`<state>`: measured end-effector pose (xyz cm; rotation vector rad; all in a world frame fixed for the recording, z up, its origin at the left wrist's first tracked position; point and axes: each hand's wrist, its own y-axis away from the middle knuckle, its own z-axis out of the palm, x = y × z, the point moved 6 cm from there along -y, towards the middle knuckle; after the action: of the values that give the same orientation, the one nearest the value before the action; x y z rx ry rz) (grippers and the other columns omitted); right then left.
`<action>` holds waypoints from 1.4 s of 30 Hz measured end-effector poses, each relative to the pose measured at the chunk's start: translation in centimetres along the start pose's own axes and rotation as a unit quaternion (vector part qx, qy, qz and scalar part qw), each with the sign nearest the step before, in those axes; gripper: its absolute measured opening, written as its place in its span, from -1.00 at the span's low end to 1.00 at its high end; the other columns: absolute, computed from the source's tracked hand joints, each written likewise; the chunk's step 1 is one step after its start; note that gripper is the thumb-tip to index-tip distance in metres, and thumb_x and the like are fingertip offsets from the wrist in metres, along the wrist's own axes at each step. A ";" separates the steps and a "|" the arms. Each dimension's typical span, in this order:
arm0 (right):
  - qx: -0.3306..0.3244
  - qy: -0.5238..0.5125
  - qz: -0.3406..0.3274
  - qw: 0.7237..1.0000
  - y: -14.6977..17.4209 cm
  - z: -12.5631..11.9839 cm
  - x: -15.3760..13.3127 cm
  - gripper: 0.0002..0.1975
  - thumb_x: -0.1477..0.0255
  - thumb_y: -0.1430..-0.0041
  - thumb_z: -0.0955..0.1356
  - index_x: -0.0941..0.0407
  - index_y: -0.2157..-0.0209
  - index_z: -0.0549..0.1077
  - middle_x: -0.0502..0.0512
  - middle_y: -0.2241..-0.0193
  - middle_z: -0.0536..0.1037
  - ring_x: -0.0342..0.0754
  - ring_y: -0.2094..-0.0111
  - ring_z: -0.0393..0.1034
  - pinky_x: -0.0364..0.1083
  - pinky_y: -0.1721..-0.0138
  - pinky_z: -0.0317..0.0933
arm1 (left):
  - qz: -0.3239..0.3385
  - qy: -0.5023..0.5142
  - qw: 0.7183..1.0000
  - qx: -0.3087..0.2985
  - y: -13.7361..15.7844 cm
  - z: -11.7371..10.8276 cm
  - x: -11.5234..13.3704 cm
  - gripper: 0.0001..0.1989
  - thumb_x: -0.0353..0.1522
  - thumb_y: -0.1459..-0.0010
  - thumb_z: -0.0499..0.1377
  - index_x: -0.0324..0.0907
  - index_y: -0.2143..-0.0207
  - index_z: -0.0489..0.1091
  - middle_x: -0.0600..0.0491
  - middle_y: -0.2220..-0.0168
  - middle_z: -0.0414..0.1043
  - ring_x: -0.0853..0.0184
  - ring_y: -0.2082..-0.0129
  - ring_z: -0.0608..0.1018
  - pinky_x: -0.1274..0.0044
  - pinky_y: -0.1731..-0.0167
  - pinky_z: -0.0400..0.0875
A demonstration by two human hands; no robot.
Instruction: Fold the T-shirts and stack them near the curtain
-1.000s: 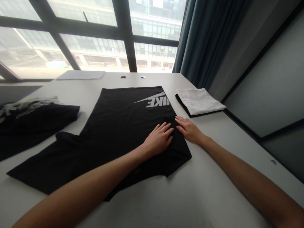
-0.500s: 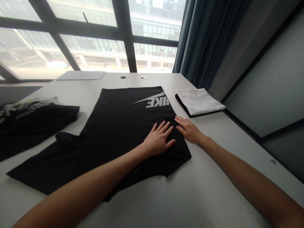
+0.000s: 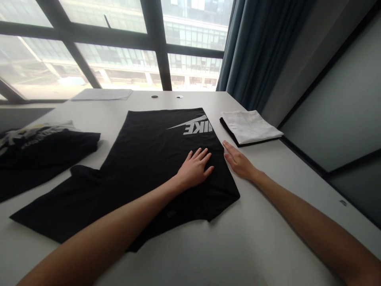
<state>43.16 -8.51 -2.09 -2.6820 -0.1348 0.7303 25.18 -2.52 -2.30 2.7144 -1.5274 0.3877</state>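
A black T-shirt (image 3: 149,159) with a white printed logo lies on the white table, its right side folded over into a straight edge. One sleeve stretches out toward the near left. My left hand (image 3: 195,169) rests flat on the shirt, fingers spread, a little below the print. At the folded right edge is my right hand (image 3: 238,161), turned on its side with fingers straight, touching or just beside the cloth. Neither hand grips anything. My left forearm hides part of the shirt's lower area.
To the right lies a folded white cloth (image 3: 251,127) on top of a black one. A heap of dark printed clothing (image 3: 44,151) is at the left. A flat white sheet (image 3: 101,94) lies at the table's (image 3: 282,238) far edge, by the window and blue curtain (image 3: 253,51).
My left hand has slid slightly left over the shirt. My right hand has turned more on its side and shifted a little right along the folded edge.
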 end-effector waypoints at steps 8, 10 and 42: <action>-0.022 0.027 -0.003 0.999 0.1 0.1 -0.3 -0.46 0.17 -0.47 0.13 0.08 -0.32 0.33 0.20 -0.41 0.15 0.14 -0.40 0.07 0.22 -0.38 -0.01 | 0.002 -0.007 1.000 0.011 0.1 -0.1 0.2 -0.37 -0.05 -0.39 -0.02 -0.13 -0.40 0.15 -0.02 -0.46 -0.02 0.08 -0.46 0.01 0.12 -0.39 -0.07; -0.035 0.044 -0.001 0.998 0.2 0.3 -0.3 -0.48 0.17 -0.46 0.13 0.07 -0.28 0.38 0.21 -0.39 0.18 0.18 -0.38 0.10 0.26 -0.37 -0.02 | 0.002 -0.009 1.000 0.011 0.1 -0.1 0.2 -0.37 -0.05 -0.39 -0.02 -0.13 -0.40 0.15 -0.02 -0.46 -0.02 0.08 -0.46 0.02 0.12 -0.39 -0.06; -0.036 0.071 -0.012 0.997 0.2 0.5 0.0 -0.48 0.15 -0.48 0.12 0.05 -0.27 0.39 0.21 -0.36 0.25 0.15 -0.36 0.14 0.23 -0.36 0.02 | 0.004 -0.001 1.000 0.015 0.1 0.0 0.1 -0.37 -0.05 -0.39 -0.02 -0.12 -0.39 0.16 -0.03 -0.46 -0.01 0.08 -0.46 0.02 0.13 -0.39 -0.07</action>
<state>42.93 -8.51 -2.60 -2.7846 -0.1596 0.5342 25.13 -2.67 -2.25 2.7320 -1.5472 0.4098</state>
